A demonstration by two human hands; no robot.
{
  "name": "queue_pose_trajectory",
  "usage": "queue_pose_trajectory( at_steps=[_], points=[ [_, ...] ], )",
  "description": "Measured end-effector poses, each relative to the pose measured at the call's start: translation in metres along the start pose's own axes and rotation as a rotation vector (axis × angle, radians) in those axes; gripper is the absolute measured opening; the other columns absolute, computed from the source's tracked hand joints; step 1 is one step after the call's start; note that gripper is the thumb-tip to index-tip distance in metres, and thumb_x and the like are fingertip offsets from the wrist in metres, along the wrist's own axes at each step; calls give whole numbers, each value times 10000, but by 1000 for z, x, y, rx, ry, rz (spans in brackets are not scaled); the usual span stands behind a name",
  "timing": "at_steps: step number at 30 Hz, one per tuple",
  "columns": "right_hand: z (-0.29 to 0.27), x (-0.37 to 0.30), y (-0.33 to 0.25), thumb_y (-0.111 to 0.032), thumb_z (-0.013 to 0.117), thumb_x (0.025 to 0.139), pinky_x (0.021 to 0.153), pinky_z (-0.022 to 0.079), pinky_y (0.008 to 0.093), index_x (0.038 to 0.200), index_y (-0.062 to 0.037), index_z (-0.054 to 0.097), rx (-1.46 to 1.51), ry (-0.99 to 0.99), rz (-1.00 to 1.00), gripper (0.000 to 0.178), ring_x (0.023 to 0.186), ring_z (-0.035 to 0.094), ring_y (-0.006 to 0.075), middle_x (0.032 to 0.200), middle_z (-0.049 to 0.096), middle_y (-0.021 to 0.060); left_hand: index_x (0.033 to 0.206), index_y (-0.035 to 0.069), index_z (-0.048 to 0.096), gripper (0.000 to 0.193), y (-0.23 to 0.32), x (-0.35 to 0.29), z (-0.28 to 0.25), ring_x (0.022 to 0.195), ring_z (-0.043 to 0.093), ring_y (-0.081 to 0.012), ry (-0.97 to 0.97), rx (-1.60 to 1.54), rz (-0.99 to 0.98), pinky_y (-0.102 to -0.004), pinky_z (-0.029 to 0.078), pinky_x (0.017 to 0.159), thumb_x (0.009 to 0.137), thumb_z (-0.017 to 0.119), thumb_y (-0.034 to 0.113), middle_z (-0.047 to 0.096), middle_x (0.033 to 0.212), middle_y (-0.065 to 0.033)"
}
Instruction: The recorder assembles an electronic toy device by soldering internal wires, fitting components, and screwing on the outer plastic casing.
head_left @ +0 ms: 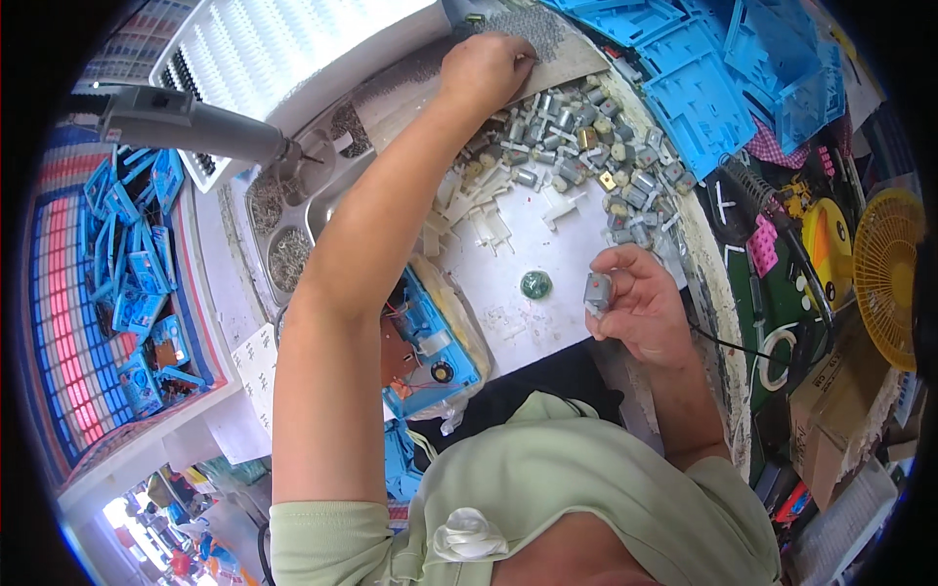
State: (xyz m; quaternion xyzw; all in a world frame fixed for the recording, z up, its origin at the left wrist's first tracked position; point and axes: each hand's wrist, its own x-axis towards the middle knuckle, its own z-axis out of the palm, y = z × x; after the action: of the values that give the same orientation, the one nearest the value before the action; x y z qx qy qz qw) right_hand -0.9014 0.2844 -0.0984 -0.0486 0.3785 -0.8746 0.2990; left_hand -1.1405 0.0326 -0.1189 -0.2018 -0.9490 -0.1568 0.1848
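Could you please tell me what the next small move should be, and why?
Probably bring a tiny part with the left hand to the motor: that hand is at the board strewn with them, while the right hand holds the motor. Whether the left hand already holds one is unclear.

Bright light bleaches the white tray, glare blooms lower left, and fisheye distortion bends edges.

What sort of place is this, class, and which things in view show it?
Probably a small assembly workshop: there is a heap of small motors, blue plastic casings piled at the upper right, and tiny metal parts at the left.
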Motion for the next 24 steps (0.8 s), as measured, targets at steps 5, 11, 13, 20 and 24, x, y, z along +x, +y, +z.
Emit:
queue_pose_trajectory(
  at_steps=[5,11,13,20,24],
  points=[
    [5,0,-7,46,728,870,703,460,211,1347,9,558,-328,187,-5,509,801,592,75,868,609,-12,952,57,749,196,1,-2,2,905,676,-424,217,-236,-85,-496,531,806,837,707,210,701,963,-245],
    [5,12,-13,-11,679,893,682,441,231,1272,-46,636,-1091,84,-165,383,739,521,71,833,579,-9,895,44,724,159,9,-12,-32,876,677,-420,384,-113,-41,-508,528,778,875,652,184,698,911,-221],
    [7,17,-13,-14,673,885,670,444,236,1257,-54,648,-1166,73,-169,375,724,516,72,823,578,-4,890,48,735,161,11,-22,-49,879,681,-419,315,-130,-87,-508,534,789,866,666,191,706,904,-218],
    [22,21,-8,-26,688,885,692,452,243,1263,-41,644,-1100,15,-114,380,747,547,84,822,592,-3,997,186,796,205,2,-16,-10,955,719,-357,-13,-74,-263,-473,579,856,882,663,293,754,997,-145],
    [16,18,-4,-11,690,878,688,464,258,1261,-46,646,-1052,14,-114,388,729,555,101,811,601,8,1046,195,786,221,7,1,0,985,721,-343,-115,-15,-249,-467,582,860,879,658,265,754,1050,-143]
  ],
)
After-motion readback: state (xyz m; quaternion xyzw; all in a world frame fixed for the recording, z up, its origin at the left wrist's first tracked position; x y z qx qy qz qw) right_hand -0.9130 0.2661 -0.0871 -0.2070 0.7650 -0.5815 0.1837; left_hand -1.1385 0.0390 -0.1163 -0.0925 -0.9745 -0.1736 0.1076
